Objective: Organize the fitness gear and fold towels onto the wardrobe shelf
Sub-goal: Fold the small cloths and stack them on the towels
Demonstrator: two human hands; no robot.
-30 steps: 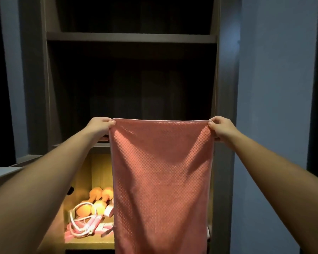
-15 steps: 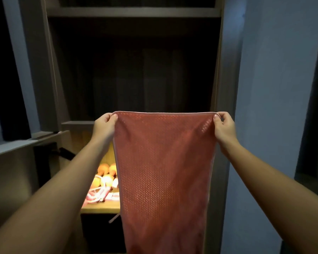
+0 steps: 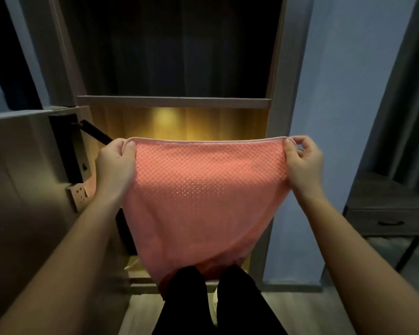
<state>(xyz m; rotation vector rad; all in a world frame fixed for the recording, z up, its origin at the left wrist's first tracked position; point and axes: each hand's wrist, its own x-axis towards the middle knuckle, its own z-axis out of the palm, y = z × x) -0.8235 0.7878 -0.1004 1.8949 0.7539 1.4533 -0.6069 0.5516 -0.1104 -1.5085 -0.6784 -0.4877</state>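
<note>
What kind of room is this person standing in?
Probably a bedroom: an open wooden wardrobe with a lit shelf compartment, a dark bedside table with drawer, and grey curtains.

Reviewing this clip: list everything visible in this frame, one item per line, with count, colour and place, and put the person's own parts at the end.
Towel: one, pink waffle weave, stretched by its top corners in front of the wardrobe, hanging to the knees.
Wardrobe: one, grey-brown frame, centre; upper bay dark, lower bay lit warm yellow.
Shelf: one, grey-brown board across the wardrobe above the lit bay.
Wall socket: one, pale, on the left panel.
Side table: one, dark grey with a drawer, far right.
Wall: one, bluish, right of the wardrobe.
Floor: pale wood, bottom.
Legs: two, black trousers, bottom centre.
Left hand: one, its grip on the towel's left top corner.
Right hand: one, its grip on the right top corner.
</note>
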